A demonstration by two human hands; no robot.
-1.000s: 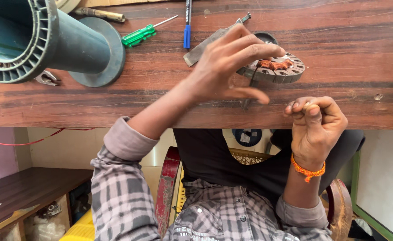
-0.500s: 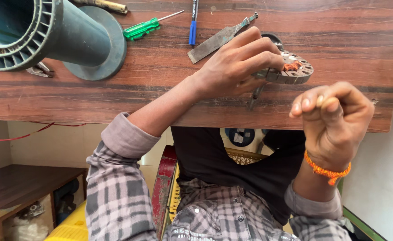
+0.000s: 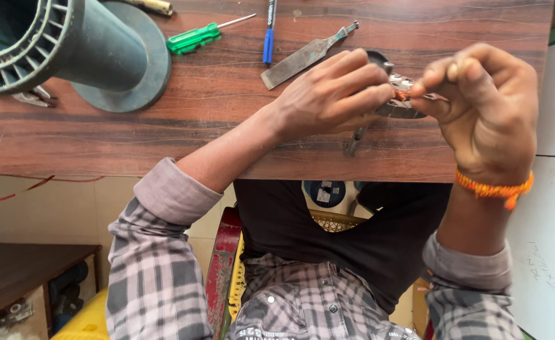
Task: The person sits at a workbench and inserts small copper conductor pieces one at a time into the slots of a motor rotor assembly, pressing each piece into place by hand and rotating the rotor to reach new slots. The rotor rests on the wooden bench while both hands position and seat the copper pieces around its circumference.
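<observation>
My left hand [image 3: 334, 94] is closed over a small round metal part [image 3: 401, 109] with copper winding [image 3: 403, 95], holding it on the wooden table [image 3: 164, 132]. My right hand [image 3: 485, 107], with an orange band on the wrist, is right next to it. Its thumb and fingertips pinch at the copper winding on the part's top. Most of the part is hidden under my fingers. A short metal piece [image 3: 355, 141] sticks out below my left hand.
A big teal plastic spool [image 3: 69, 50] lies at the table's left. A green-handled screwdriver [image 3: 195, 38], a blue pen [image 3: 268, 38] and a flat metal file [image 3: 302, 58] lie behind my left hand. The table's near edge runs just below my hands.
My right hand has risen from the table's near edge to the metal part and now pinches its copper winding. My left hand stays on the part.
</observation>
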